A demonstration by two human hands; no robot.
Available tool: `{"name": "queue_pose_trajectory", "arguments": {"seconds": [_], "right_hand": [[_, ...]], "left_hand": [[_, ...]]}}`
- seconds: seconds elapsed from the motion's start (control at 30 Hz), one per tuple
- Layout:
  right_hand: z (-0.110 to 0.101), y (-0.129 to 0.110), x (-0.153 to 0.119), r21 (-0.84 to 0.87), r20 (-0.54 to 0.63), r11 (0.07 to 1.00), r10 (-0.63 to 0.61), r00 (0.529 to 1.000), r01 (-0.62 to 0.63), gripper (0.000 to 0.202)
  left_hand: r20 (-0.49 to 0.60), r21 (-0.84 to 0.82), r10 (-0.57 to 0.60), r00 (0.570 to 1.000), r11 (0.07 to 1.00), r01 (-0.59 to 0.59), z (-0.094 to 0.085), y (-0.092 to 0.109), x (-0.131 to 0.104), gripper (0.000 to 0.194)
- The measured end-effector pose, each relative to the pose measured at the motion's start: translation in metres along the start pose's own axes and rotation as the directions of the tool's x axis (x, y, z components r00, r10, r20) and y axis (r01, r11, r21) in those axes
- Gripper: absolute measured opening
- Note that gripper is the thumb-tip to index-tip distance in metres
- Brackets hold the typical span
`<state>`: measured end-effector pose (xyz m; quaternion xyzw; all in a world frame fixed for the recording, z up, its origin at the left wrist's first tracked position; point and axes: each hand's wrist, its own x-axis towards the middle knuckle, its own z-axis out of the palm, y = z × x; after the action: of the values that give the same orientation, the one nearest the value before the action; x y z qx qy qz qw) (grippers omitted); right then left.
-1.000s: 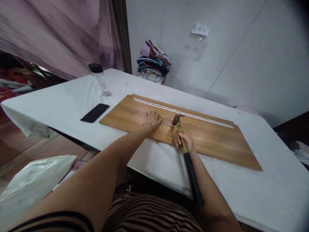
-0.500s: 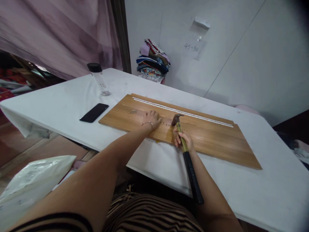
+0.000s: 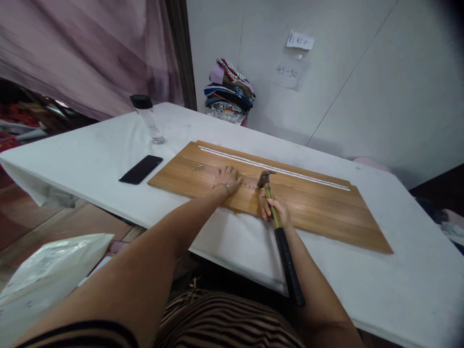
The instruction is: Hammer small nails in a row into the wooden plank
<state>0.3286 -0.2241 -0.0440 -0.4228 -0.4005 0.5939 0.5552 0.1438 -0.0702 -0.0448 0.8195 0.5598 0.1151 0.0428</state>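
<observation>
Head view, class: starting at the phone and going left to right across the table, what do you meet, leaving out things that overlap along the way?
Phone → thin metal pieces → left hand → hammer.

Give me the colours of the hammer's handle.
The handle is yellowish in its upper part, black below; best seen in the head view.

The upper paper note (image 3: 300,40), tipped up half a second ago, shows its writing again.
</observation>
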Motion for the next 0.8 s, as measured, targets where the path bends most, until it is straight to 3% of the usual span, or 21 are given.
{"name": "queue_pose_trajectory", "arguments": {"seconds": [0.8], "right_hand": [[0.0043, -0.0026, -0.0009, -0.013, -0.009, 1.0, 0.006, 1.0, -0.006, 0.038]], "left_hand": [[0.004, 0.004, -0.003, 1.0, 1.0, 0.003, 0.0003, -0.0005, 0.0002, 0.044]]}}
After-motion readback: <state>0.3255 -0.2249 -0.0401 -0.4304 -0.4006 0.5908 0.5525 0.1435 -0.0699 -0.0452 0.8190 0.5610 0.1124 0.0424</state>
